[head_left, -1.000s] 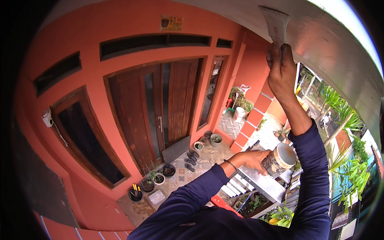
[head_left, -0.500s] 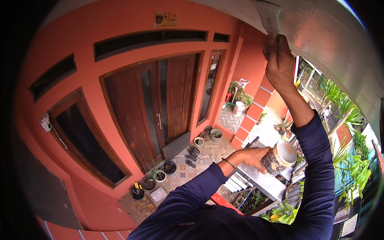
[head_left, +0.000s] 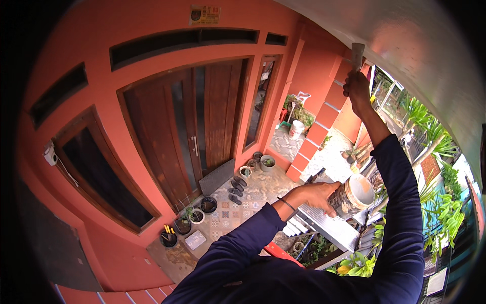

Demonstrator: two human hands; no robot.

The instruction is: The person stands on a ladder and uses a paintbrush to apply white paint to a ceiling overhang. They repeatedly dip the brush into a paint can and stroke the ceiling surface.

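Vs. prev. frame: scraper (head_left: 358,52) now lower, nearer tub (head_left: 353,195), whose mouth turns more to cam. R hand (head_left: 358,91), well above tub, fist closed round scraper hdl. L hand (head_left: 318,197), half-open, grips tub's L side, thumb & fingers spread. Door (head_left: 195,119) L of tub.

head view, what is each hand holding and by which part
The right hand holds a scraper by its handle; the left hand holds a stained bucket around its lower part.

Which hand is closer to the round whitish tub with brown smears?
Left: the left hand holds the tub at its side. The right hand is farther off, raised above it, gripping a flat-bladed grey scraper.
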